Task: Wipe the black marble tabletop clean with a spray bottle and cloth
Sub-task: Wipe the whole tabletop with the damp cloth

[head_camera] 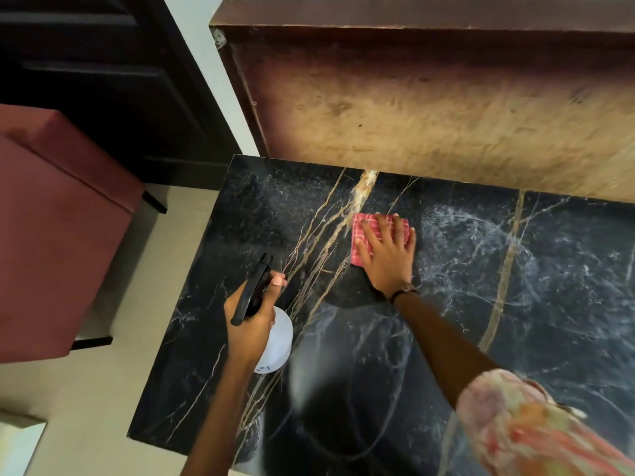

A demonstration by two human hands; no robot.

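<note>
Two hands: R hand (386,255) flat, spread on cloth (360,231); L hand (252,324) grip wraps spray bottle (271,334).

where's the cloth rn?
Head view: the red checked cloth lies flat on the black marble tabletop, centre, near its far edge, pressed under the right hand, beside the thick gold vein.

A worn brown panel (429,108) stands beyond the fingers. Left of them sit a red upholstered seat (51,235), a dark cabinet (103,80), a pale wall strip (206,63) and light floor (86,407).
</note>
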